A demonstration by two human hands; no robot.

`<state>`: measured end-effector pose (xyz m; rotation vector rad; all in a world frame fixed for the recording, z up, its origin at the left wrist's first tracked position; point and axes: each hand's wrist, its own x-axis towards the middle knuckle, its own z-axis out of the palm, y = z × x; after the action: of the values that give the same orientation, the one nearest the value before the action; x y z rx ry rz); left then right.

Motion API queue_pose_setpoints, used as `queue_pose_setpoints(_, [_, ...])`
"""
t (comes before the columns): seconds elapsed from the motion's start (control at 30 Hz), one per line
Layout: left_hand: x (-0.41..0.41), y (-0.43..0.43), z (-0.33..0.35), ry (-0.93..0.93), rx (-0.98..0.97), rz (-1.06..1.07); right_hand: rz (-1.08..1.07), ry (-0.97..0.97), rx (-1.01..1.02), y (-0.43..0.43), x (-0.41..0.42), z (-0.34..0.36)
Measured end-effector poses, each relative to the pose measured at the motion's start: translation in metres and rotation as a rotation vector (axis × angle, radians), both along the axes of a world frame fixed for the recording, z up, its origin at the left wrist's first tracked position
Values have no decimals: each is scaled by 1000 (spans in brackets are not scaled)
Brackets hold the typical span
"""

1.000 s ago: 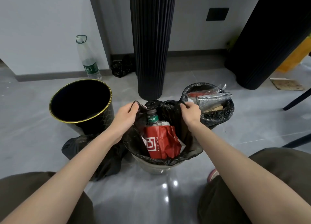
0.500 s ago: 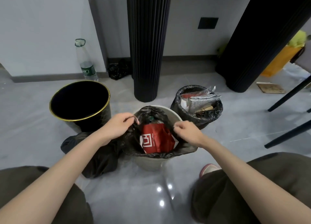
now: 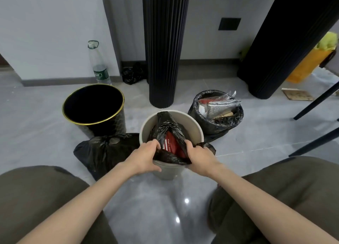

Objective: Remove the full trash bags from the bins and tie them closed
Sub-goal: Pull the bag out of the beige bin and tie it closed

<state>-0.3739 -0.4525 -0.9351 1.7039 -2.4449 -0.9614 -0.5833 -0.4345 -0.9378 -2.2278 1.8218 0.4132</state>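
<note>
Three bins stand on the floor [image 3: 161, 205]. The middle bin [image 3: 196, 126] is nearest, with a bag [image 3: 166, 126] in it. The left hand [image 3: 145, 157] and right hand [image 3: 200, 156] grip the bag at the bin's near rim, one on each side. The left bin [image 3: 92, 123] stands behind and to the left, and a tied bag [image 3: 102, 150] lies before it, just beside the middle bin. The right bin [image 3: 216, 128] stands behind and to the right. A pillar [image 3: 163, 51] rises behind the middle bin. A bottle [image 3: 98, 65] stands behind the left bin, with a small bag [image 3: 133, 75] between it and the pillar.

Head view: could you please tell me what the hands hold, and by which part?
The left hand and right hand each grip the black plastic trash bag in the pale round bin by opposite sides of its gathered rim.
</note>
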Motion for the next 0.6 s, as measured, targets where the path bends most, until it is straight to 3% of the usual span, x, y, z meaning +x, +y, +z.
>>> queue_pose_setpoints(0.07, [-2, 4, -9, 157, 3, 141, -55, -1, -51, -5, -2, -1])
queue_pose_setpoints(0.13, [-3, 6, -17, 345, 41, 334, -133, -160, -96, -10, -3, -1])
queue_pose_setpoints(0.2, [-4, 6, -24, 407, 81, 448, -129, -311, -157, -15, -2, -4])
queue_pose_setpoints(0.37, [-9, 11, -31, 267, 4, 309, 147, -372, -259, -22, 11, -1])
queue_pose_setpoints(0.6, [-11, 10, -36, 16, -72, 86, 451, -250, -284, -39, 24, -1])
